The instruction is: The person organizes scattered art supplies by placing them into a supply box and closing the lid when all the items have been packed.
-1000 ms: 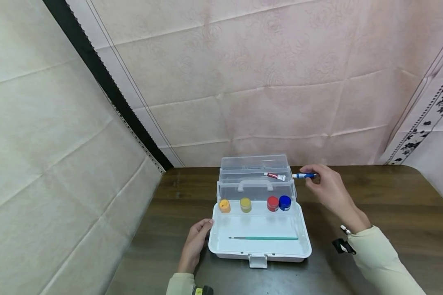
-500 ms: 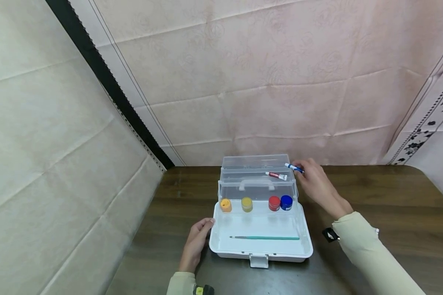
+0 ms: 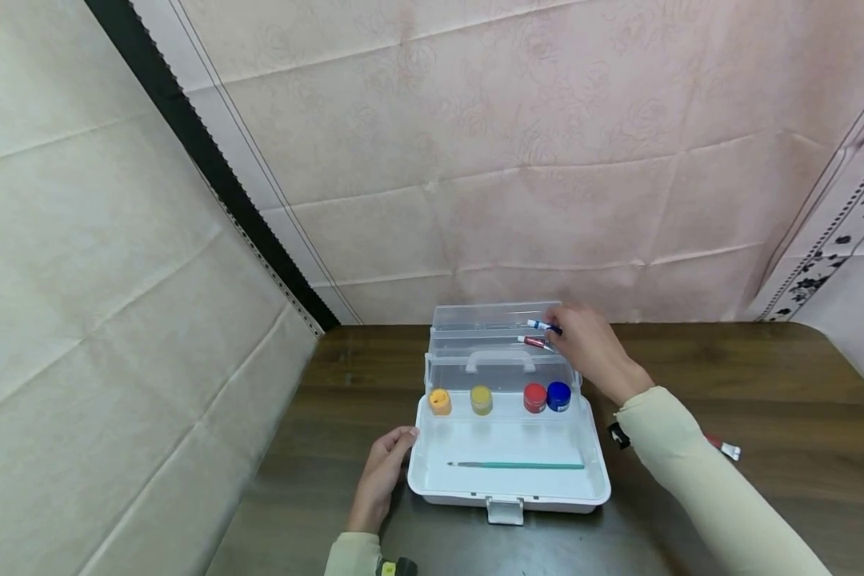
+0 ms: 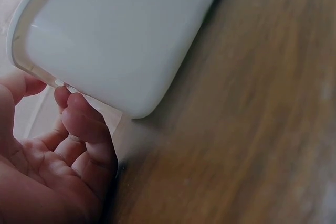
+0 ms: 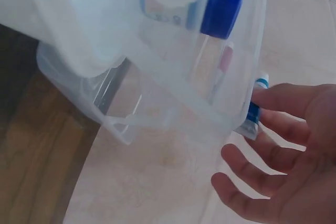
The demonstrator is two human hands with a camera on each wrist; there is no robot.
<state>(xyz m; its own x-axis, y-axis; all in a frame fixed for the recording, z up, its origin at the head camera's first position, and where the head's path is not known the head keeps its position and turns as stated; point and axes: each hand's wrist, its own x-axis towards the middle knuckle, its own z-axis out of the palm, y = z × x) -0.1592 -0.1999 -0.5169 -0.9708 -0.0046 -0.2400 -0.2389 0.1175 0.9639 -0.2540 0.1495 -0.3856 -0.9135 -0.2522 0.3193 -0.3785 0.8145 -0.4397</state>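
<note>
A white case (image 3: 504, 440) with a translucent lid (image 3: 461, 318) stands open on the table. My right hand (image 3: 586, 344) is over the right side of the lid section, pinching a small blue paint tube (image 3: 543, 326) between thumb and fingers. Just below that tube lies a dark red paint tube (image 3: 534, 342), partly covered by my fingertips. In the right wrist view the blue tube (image 5: 254, 109) shows at my thumb, by the clear plastic edge. With thumb and curled fingertips, my left hand (image 3: 385, 472) holds the case's left rim; the left wrist view shows the fingers (image 4: 86, 121) at this edge.
Inside the case stand an orange jar (image 3: 440, 402), a yellow jar (image 3: 481, 400), a red jar (image 3: 535, 398) and a blue jar (image 3: 558, 396). A green paintbrush (image 3: 518, 465) lies in front of them. Another red tube (image 3: 726, 448) sits on the table behind my right sleeve.
My right hand has carried the blue tube leftward, from beside the lid to above the dark red tube. My left hand keeps its place at the rim.
</note>
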